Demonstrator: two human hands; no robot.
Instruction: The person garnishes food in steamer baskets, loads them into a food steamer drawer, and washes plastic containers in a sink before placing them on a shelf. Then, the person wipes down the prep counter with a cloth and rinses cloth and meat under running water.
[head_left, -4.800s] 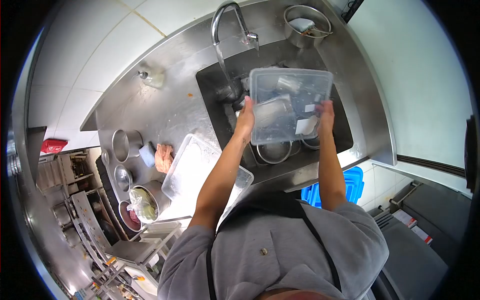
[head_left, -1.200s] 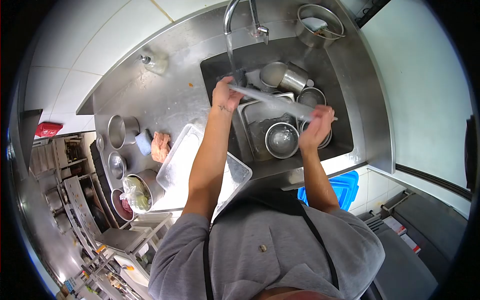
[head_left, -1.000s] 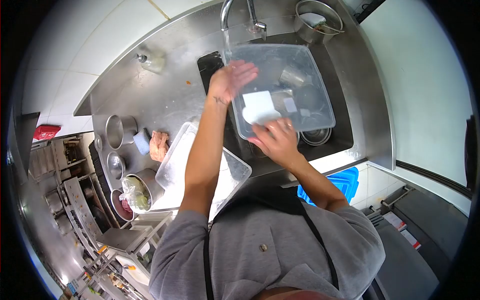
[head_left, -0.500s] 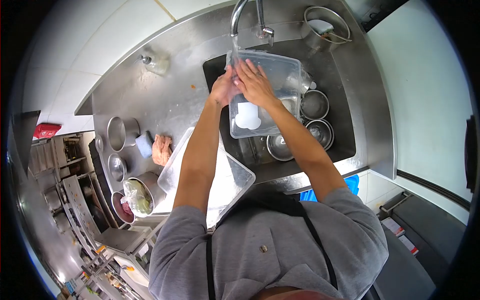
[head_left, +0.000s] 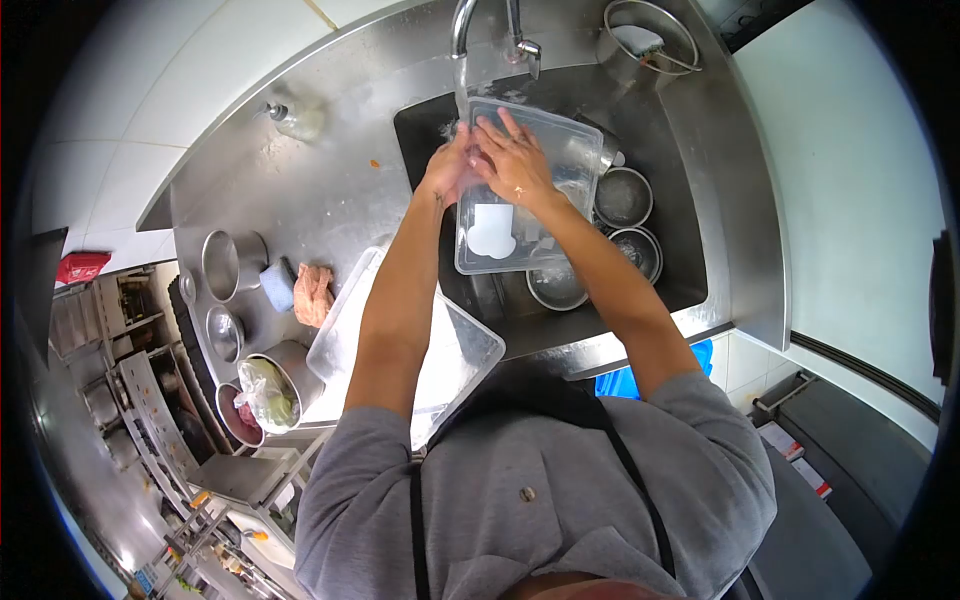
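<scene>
Under the running faucet, my left hand and my right hand touch each other, palms turned inward. The fingers of my right hand are stretched out and slightly spread. My left hand's fingers also look extended, partly covered by the right hand and blurred by water. Neither hand holds anything. Just below them a clear plastic container or lid with a white label lies tilted in the dark sink. Round metal bowls sit beside and partly under it.
A metal pot stands at the sink's back right corner. Left on the counter are a soap bottle, a blue sponge, a crumpled orange cloth, metal pots and a large translucent plastic tray.
My right hand has shifted slightly and its fingers are a little more spread, still against my left hand. Water keeps running. The whole view has moved slightly.
</scene>
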